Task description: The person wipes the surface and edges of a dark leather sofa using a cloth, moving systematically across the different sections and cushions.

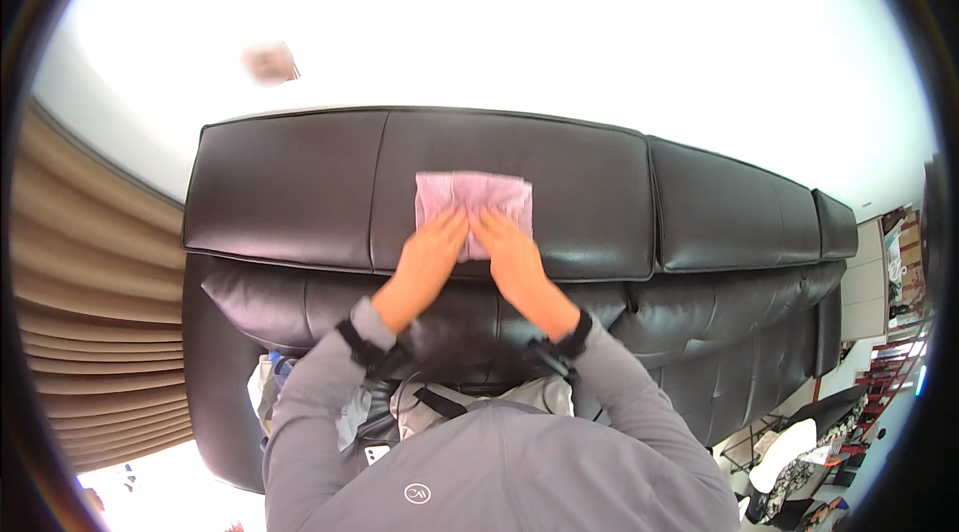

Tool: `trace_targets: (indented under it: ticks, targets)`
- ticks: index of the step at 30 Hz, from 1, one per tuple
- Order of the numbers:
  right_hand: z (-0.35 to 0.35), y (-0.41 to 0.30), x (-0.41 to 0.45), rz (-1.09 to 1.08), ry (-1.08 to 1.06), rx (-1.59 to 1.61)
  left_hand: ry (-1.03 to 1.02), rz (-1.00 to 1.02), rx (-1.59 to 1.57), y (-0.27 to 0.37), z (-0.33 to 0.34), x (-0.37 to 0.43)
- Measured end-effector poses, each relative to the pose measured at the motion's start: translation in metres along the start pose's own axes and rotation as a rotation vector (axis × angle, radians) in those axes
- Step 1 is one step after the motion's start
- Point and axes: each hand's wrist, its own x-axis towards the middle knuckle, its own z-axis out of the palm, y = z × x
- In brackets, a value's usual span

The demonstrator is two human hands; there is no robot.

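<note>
A folded pink cloth [491, 189] lies against the dark brown leather backrest cushion [581, 195] of a sofa. Both hands rest side by side on its lower half, fingers stretched out and pointing up the cushion. My left hand [428, 258] covers the lower left of the cloth, and my right hand [517, 262] the lower right. Their fingertips nearly meet at the middle. Neither hand shows a closed grip, though slight blur and the hands themselves hide what is under the palms. Grey sleeves with dark bands cover both wrists.
Below the backrest, loose leather cushions [712, 326] run along the sofa. A light-coloured bag [408, 412] and a phone [376, 453] are close to my body. Brown curtains [97, 307] hang at left. A white wall [524, 22] rises behind. Cluttered furniture [787, 457] stands at lower right.
</note>
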Motion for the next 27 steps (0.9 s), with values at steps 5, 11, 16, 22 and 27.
trace_targets:
  ticks: [5,11,16,22,27]
  targets:
    - [-0.017,0.016,0.018,-0.038,-0.037,0.054,-0.119,-0.048,-0.039,0.002,-0.008,0.017]
    - [-0.006,0.093,0.098,-0.107,0.077,0.084,-0.109,0.035,-0.057,-0.048,0.015,0.112]
    - [-0.007,0.11,0.164,0.043,-0.001,0.213,-0.294,-0.096,-0.112,-0.094,0.029,0.193]
    - [-0.017,0.113,0.17,0.026,-0.056,0.126,-0.197,-0.145,-0.116,-0.1,0.03,0.177]
    - [0.019,0.04,0.217,0.068,-0.24,0.283,-0.125,-0.166,-0.133,-0.173,-0.02,0.129]
